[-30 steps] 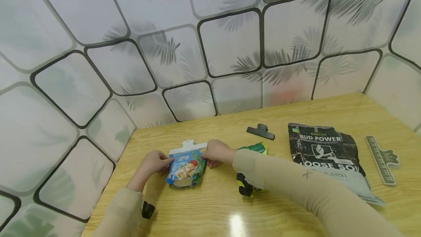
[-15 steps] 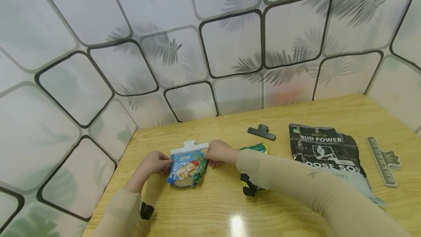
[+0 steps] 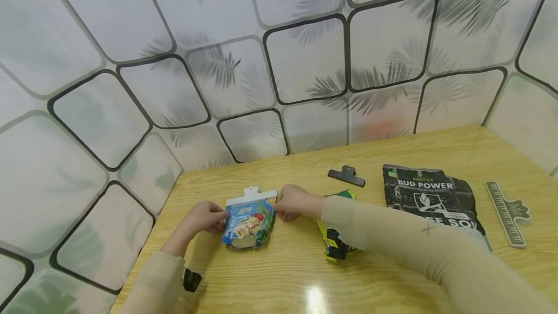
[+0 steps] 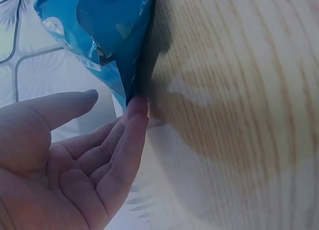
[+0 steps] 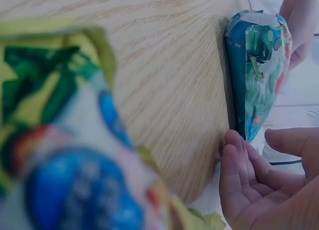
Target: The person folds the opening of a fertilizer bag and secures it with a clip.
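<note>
So your left hand (image 3: pixel 205 217) and right hand (image 3: pixel 297 201) are on either side of the blue bag (image 3: pixel 246 223), both with thumb and fingers spread apart, not pinching it. Left fingertips touch the bag's side. Right ones are right at the opposite side, can't really tell if they're touching or just off it. The bag's lying toward the left edge of the tabletop (image 3: pixel 261 280), nearer the back edge than the front, with a white clip (image 3: pixel 251 198) across its top end.

Your right sleeve (image 3: pixel 392 229) covers part of a green and yellow bag (image 3: pixel 321 229) and the lower part of a black bag (image 3: pixel 436 190) over toward the tabletop's right edge. Closer to that edge you've got a gray clip (image 3: pixel 505 214) with ruler-style marks, and there's a black clip (image 3: pixel 346 175) near the back edge.
</note>
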`<state>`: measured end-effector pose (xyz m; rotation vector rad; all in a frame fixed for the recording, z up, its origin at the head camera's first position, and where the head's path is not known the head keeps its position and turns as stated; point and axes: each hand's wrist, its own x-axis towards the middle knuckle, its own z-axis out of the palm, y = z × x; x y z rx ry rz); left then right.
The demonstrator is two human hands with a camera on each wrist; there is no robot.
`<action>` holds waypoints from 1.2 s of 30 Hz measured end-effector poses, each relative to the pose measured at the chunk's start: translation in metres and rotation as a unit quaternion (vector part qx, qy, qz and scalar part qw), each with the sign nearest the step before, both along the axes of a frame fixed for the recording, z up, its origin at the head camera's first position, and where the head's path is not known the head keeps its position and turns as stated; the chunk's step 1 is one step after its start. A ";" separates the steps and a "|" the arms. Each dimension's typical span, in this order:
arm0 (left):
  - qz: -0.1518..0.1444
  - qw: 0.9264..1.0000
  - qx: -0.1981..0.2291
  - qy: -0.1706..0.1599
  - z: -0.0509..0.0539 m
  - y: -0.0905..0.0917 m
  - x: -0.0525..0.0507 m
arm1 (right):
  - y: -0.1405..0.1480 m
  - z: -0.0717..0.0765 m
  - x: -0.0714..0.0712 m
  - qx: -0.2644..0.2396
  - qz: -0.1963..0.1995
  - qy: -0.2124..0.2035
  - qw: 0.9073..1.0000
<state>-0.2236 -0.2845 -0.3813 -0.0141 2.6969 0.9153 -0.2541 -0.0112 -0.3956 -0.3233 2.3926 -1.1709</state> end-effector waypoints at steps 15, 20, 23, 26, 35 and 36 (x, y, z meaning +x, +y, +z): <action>-0.010 1.000 0.028 0.005 0.011 0.000 0.000 | 0.017 0.008 -0.003 0.001 -0.014 0.007 1.000; -0.020 0.999 0.032 0.005 0.014 0.005 -0.002 | 0.021 0.014 -0.002 0.007 -0.018 0.003 1.000; -0.024 0.999 0.030 0.007 0.015 0.007 -0.003 | 0.023 0.018 -0.002 0.013 -0.024 -0.002 1.000; -0.030 0.999 0.027 0.009 0.017 0.009 -0.004 | 0.025 0.020 -0.002 0.014 -0.026 -0.005 1.000; -0.049 0.998 0.025 0.012 0.024 0.019 -0.011 | 0.033 0.020 -0.005 -0.001 -0.021 -0.004 1.000; -0.051 0.998 0.024 0.013 0.025 0.021 -0.011 | 0.035 0.020 -0.005 -0.002 -0.020 -0.004 1.000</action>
